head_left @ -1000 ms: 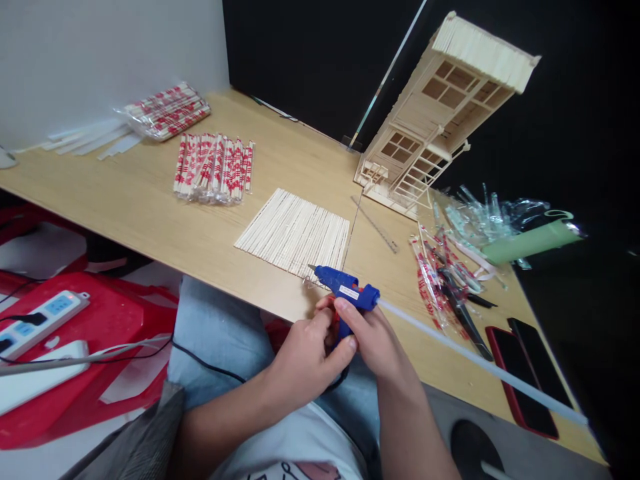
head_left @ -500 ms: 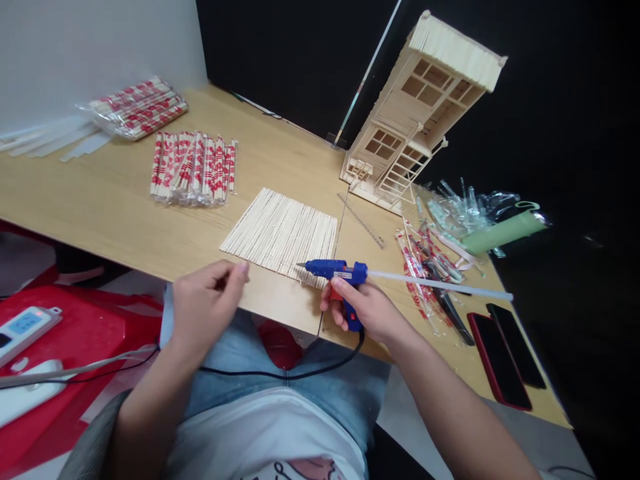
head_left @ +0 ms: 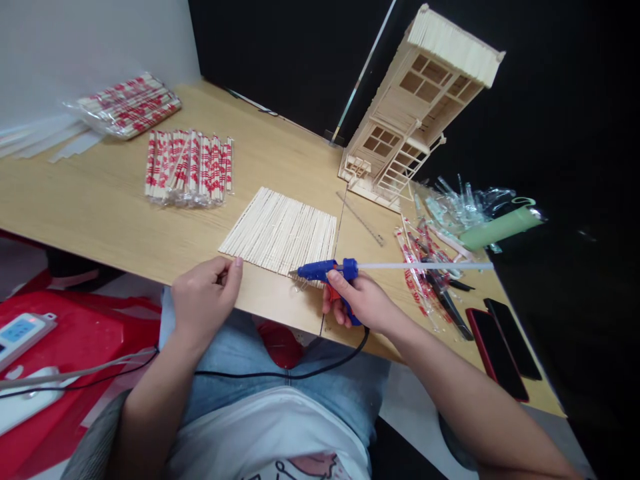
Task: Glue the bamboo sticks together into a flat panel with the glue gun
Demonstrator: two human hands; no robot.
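Observation:
My right hand (head_left: 357, 300) is wrapped round the grip of a blue glue gun (head_left: 325, 270), which has a long white glue stick (head_left: 425, 266) out of its back. The gun's nozzle points left, at the near edge of a flat panel of pale wooden sticks (head_left: 283, 230) laid side by side on the table (head_left: 115, 227). My left hand (head_left: 207, 293) is closed near the panel's front left corner, thumb against the curled fingers; whether anything is between them is too small to tell.
A stick-built model house (head_left: 400, 127) stands at the back. Packs of wrapped chopsticks (head_left: 190, 167) lie left. On the right are torn wrappers (head_left: 417, 273), a green bottle (head_left: 500, 227) and two phones (head_left: 495, 353). The gun's black cable (head_left: 300, 376) crosses my lap.
The glue gun's nozzle has moved slightly left and down to the panel's near edge, and the glue stick has swung level. My left hand has shifted only a little.

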